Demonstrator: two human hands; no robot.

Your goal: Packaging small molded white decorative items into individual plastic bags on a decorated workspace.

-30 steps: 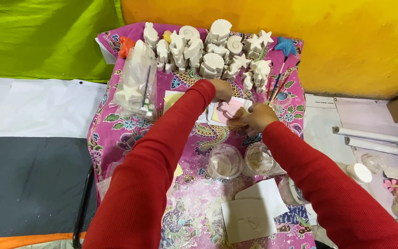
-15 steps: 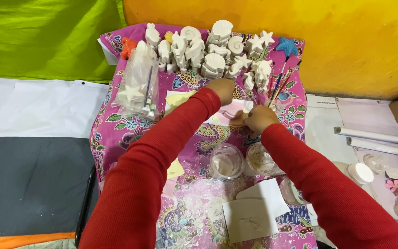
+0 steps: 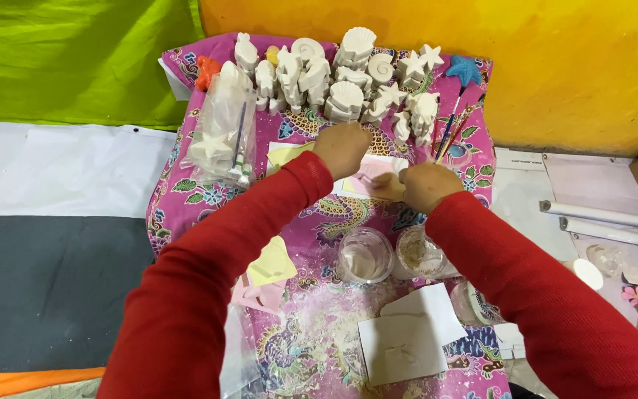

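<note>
Starting nearest you, two cups [image 3: 364,256] sit at six o'clock of your hands. Your right hand [image 3: 424,186] pinches a pale pink piece [image 3: 375,177]; your left hand [image 3: 342,149], curled, touches it. White figures [image 3: 348,97] stand at twelve o'clock.

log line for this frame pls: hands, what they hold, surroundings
left hand over pink sheet | right hand pinching small piece, kind unclear | white plaster figures behind | two clear cups in front | floral cloth

Bright, even light falls from above, shadows lie soft and short beneath the white plaster figures [image 3: 348,74], no glare shows, and only the nearest red sleeves blur slightly.
</note>
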